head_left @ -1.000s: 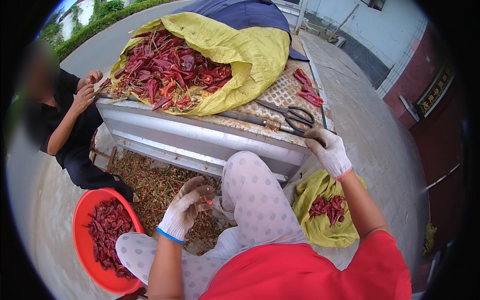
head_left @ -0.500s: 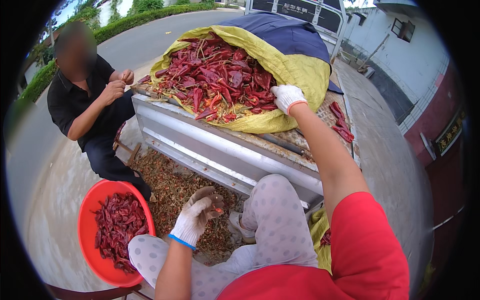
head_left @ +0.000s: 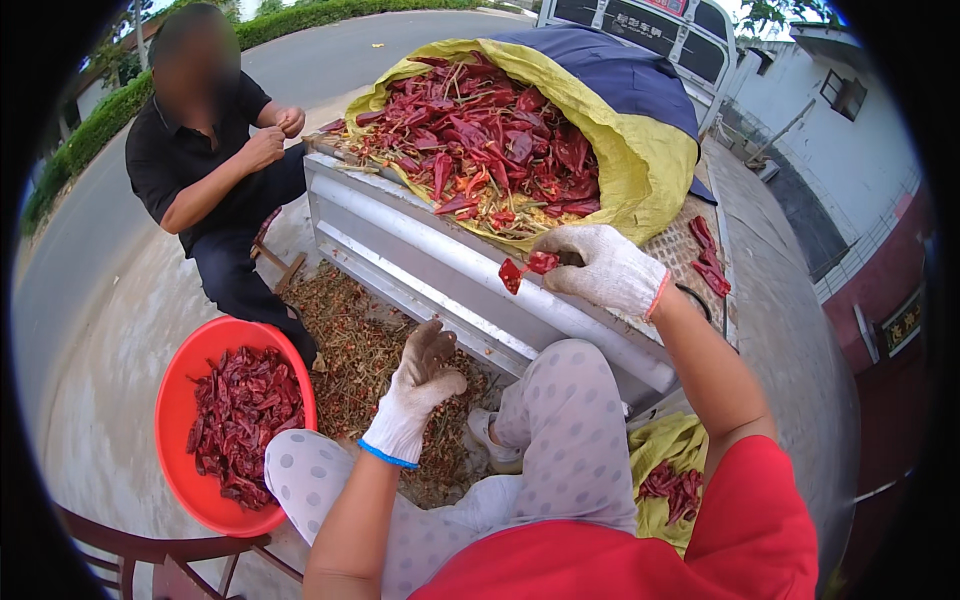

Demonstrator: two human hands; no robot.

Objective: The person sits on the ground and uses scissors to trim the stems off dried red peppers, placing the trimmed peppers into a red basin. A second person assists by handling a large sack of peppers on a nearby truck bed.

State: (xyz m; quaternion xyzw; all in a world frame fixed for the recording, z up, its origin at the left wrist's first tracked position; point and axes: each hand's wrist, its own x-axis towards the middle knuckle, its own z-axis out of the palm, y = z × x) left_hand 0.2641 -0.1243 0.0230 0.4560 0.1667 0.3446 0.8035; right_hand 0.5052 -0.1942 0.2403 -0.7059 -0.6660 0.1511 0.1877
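My right hand [head_left: 602,268], in a white knitted glove, is closed on a dried red chili pepper [head_left: 511,276] in front of the truck bed's edge. The chili sticks out leftward past the fingertips. Lower and to the left, my left hand [head_left: 418,385] wears a glove with a blue cuff and a dirty palm. Its thumb stands apart from the fingers, and I see nothing in it. Above my right hand, a heap of dried red chilies [head_left: 480,140] spills from a yellow woven sack [head_left: 648,165] on the truck bed.
A red plastic basin [head_left: 168,440] of chilies stands at the left. Stems and scraps [head_left: 345,320] litter the ground below the metal tailgate [head_left: 400,240]. A seated co-worker [head_left: 215,140] handles something small. Another yellow sack [head_left: 655,440] with chilies lies by my right side.
My right hand has drawn back from the heap toward me with a chili in it. My left hand has risen slightly, its thumb now spread. The whole view has shifted a little.
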